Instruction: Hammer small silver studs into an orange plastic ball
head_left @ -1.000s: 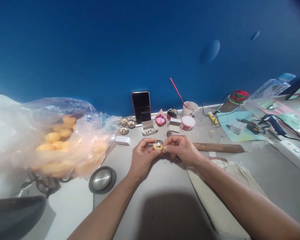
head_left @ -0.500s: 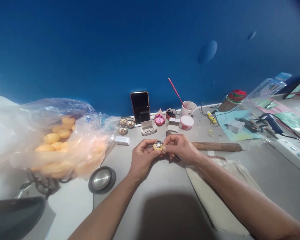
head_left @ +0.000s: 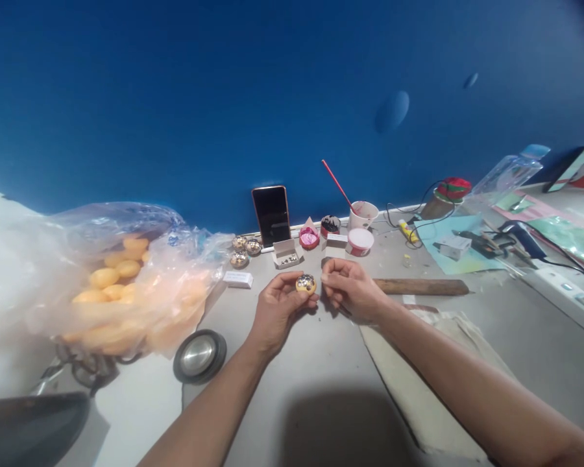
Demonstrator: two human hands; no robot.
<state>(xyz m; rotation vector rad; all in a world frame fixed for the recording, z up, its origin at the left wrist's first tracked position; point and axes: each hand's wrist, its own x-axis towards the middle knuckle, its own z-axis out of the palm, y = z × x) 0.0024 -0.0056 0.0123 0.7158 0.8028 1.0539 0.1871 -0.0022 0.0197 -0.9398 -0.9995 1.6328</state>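
Left hand (head_left: pixel 278 305) pinches a studded yellow ball (head_left: pixel 305 284); right hand (head_left: pixel 346 290) curled loosely beside it.

The grey tabletop (head_left: pixel 321 363) holds a clear plastic bag of yellow balls (head_left: pixel 111 285), a round metal lid (head_left: pixel 199 355), a long wooden stick (head_left: pixel 421 286), a black phone (head_left: pixel 271 215) and small white boxes (head_left: pixel 286 253).
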